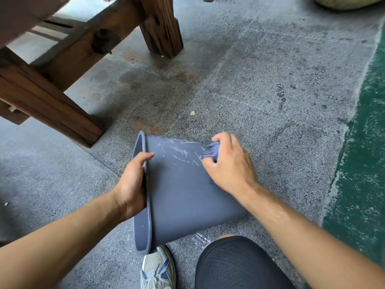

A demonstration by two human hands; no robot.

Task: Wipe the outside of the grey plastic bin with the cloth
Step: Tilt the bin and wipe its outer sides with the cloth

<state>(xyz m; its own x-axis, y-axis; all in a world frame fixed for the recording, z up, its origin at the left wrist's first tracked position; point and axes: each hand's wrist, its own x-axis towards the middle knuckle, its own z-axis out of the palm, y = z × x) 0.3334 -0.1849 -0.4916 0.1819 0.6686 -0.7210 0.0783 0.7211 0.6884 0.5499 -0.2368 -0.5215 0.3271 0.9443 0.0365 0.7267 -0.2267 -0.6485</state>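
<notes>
The grey plastic bin lies on its side, its open mouth facing left and its base to the right. My left hand grips the rim, fingers inside and thumb over the outer wall. My right hand is closed around a bunched blue-grey cloth and presses it on the upper outer wall near the base. Whitish streaks mark the wall just left of the cloth.
Dark wooden furniture legs and beams stand at the upper left on the speckled concrete floor. A green painted strip runs along the right. My shoe and knee sit below the bin.
</notes>
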